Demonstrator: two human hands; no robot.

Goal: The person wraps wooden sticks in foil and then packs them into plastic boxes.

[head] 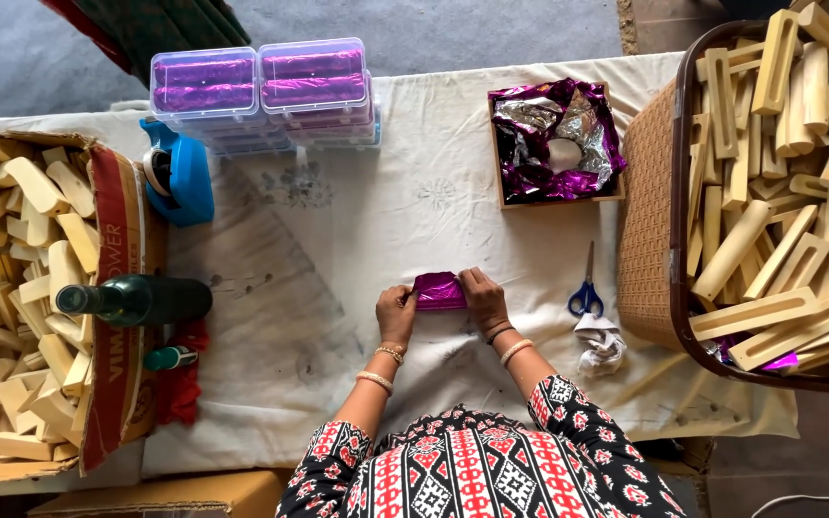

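We see two hands in the middle of a white cloth (357,230) on the table. The left hand (396,310) and the right hand (481,293) are both closed on a small block wrapped in shiny purple foil (438,290). The left hand pinches its left end and the right hand pinches its right end, and the block sits between them, low on the cloth. Just to the right lie blue-handled scissors (586,288), and below them a crumpled white scrap (600,343). Farther up is a flat box of loose purple foil (555,142). On the far right a brown basket (647,221) is full of pale wooden blocks (779,192). On the left a cardboard box (112,317) holds more pale wooden pieces, and a dark green bottle (136,299) lies beside it. At the top are clear boxes of purple rolls (261,86) and a blue tape holder (182,173).
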